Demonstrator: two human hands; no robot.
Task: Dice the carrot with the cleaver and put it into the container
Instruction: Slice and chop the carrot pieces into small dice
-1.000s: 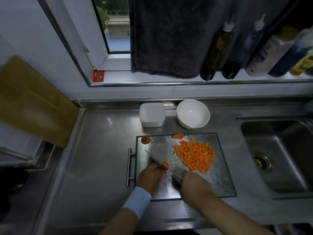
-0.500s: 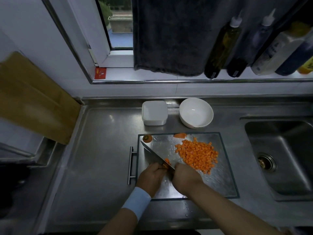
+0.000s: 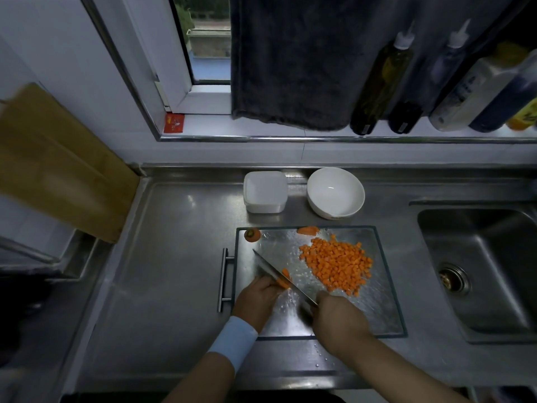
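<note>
The left hand pinches the orange carrot strip on the glass cutting board while the right hand grips the steel cleaver, which should fall in even cuts clear of that pinch.

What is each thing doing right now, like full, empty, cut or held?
Square white plastic container: empty, upright.
Round white bowl: empty.
Orange diced carrot pile: heaped on the glass cutting board.
Uncut orange carrot piece: held by the left hand.
Steel cleaver: gripped by the right hand, blade on the carrot piece.
</note>
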